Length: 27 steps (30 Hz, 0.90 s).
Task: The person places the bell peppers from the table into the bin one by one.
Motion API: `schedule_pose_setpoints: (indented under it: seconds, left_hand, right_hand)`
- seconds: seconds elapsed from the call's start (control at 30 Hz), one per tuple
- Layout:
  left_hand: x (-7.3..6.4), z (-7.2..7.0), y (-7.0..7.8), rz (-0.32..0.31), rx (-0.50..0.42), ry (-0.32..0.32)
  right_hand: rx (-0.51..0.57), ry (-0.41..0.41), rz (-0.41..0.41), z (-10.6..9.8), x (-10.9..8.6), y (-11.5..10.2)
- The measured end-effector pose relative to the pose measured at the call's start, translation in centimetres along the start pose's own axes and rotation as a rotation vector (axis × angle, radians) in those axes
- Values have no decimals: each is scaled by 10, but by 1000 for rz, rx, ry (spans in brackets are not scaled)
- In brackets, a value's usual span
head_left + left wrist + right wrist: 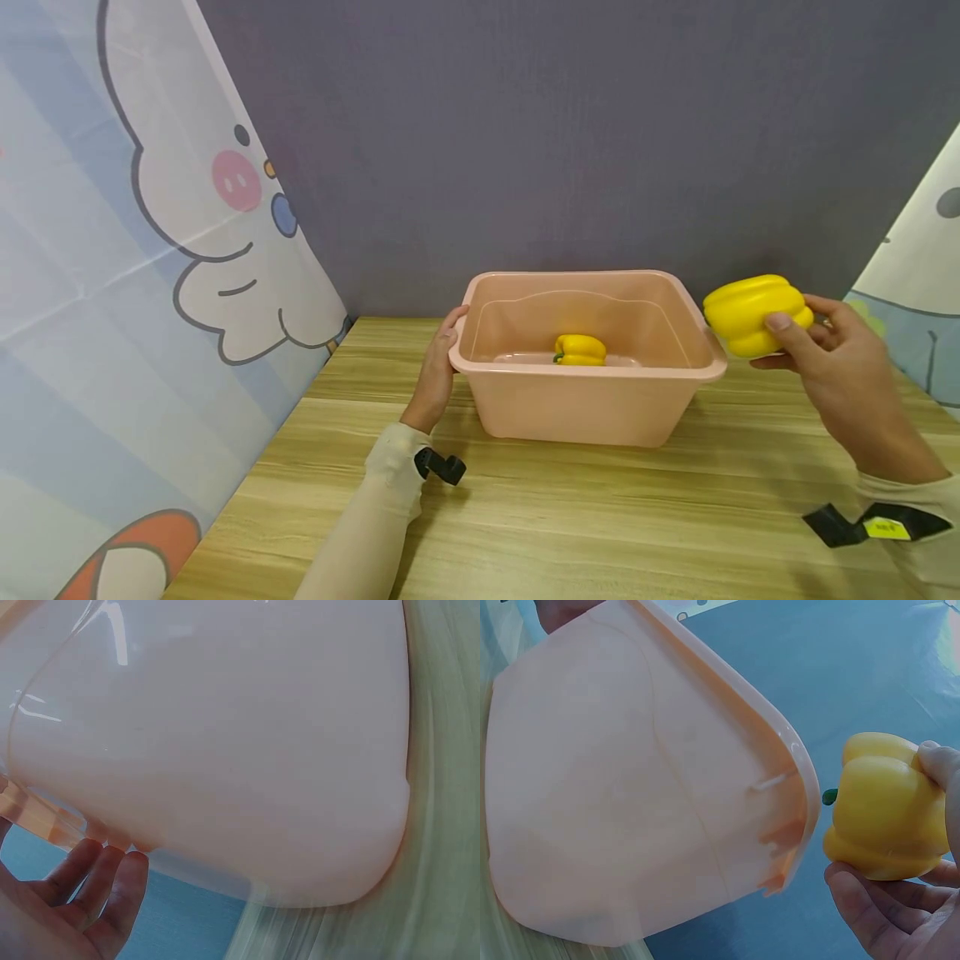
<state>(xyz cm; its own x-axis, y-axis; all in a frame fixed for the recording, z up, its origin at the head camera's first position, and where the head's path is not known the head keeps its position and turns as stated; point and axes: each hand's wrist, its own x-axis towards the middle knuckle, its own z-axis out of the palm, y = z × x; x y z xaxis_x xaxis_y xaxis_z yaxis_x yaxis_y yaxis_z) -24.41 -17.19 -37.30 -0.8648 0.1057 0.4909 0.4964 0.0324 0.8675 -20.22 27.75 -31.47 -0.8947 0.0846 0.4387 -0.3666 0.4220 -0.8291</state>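
Observation:
A pink plastic basin point(577, 408) stands on the wooden table. Its left rim is held by my left hand point(435, 367), whose fingers point(120, 892) reach under the rim's edge in the left wrist view. Inside, on the basin's bottom, lies a yellow bell pepper point(582, 350) with its green stem to the left. My right hand point(843, 358) grips another yellow bell pepper point(753, 312) by its blunt end, just outside the right rim and about level with it. In the right wrist view this pepper's green stem point(829, 796) faces the basin, while thumb and fingers wrap its other end.
Behind the basin rises a dark grey wall point(570, 150). A cartoon-printed cloth point(112, 350) borders the table on the left, and a similar printed cloth point(918, 242) hangs at the right. Bare wood grain of the table point(570, 525) shows in front of the basin.

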Motion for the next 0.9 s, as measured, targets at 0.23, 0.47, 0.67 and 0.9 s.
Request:
schedule_pose_setpoints:
  seconds: [0.23, 0.47, 0.67, 0.9]
  left_hand:
    - [0, 0, -3, -9, -5, 9]
    - [0, 0, -3, -10, -9, 11]
    - [1, 1, -1, -7, -18, 4]
    - [0, 2, 11, -29, -23, -21]
  right_hand:
    - [5, -23, -2, 1, -3, -4]
    - [66, -31, -18, 3, -4, -7]
    - [101, -31, -36, 5, -5, -10]
    - [17, -26, -39, 7, -7, -13]
